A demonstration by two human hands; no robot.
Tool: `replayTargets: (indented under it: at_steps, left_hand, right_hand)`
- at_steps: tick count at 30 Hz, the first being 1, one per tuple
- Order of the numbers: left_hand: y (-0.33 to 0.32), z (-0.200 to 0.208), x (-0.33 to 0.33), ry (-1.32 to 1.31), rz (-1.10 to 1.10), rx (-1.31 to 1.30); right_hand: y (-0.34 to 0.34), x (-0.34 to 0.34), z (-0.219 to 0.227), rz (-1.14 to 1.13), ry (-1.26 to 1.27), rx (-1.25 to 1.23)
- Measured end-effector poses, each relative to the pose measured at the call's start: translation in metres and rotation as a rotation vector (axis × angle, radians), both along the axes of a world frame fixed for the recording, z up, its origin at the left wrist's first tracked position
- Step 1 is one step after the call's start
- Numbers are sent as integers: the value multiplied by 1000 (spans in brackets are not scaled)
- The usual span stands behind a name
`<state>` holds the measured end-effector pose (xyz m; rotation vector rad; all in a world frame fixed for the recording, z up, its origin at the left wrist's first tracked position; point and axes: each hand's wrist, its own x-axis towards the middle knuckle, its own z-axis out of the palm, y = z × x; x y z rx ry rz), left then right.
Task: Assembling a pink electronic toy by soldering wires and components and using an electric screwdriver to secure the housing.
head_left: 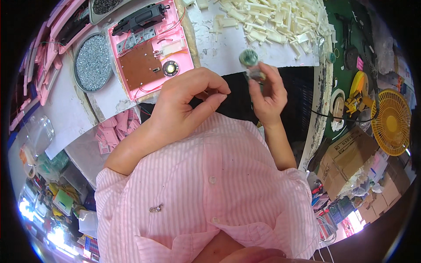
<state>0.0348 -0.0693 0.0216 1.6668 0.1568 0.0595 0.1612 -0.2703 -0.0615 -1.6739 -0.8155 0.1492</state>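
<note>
The right hand (267,94) is raised above the near edge of the tabletop (228,48), its grip closed on a small round part (250,58) with a greenish face, pinched between thumb and fingertips. Something small and grey sits under the part, against the fingers; it may be a second piece, but the view is too blurred to tell. The left hand (186,98) hovers just beside it, to the left, thumb and forefinger curled toward each other with the tips nearly meeting. Whether it holds anything between them cannot be told, as the fingers hide the gap. The two hands are near each other but apart.

Behind the left hand lies an open pink plastic casing (151,46) on the tabletop, showing a brown circuit board (142,65), thin red wires, a round silver speaker (170,68) and a black part (140,18) at its far end. Left of the casing stands a round dish of small metal screws (93,62). Further left, more pink casings (57,30) are stacked at the tabletop's edge. Behind the right hand a heap of cream plastic pieces (267,19) spreads over the white surface. To the far right a yellow fan (391,120) stands beside cardboard boxes (346,160). The person wears a pink striped shirt (206,188).
</note>
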Motion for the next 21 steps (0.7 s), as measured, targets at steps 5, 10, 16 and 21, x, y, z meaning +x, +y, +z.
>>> replayTargets:
  at_steps: [5,10,16,21]
  left_hand:
    - [1,3,1,23,46,-44]
    - [1,-4,2,-13,132,-49]
    - [7,-3,-2,-36,180,-113]
    - [11,-4,-9,-60,301,-125]
  right_hand:
    - [12,0,11,3,197,73]
    - [8,12,58,79,699,93]
    - [38,20,77,401,958,71]
    - [55,17,83,485,984,-14]
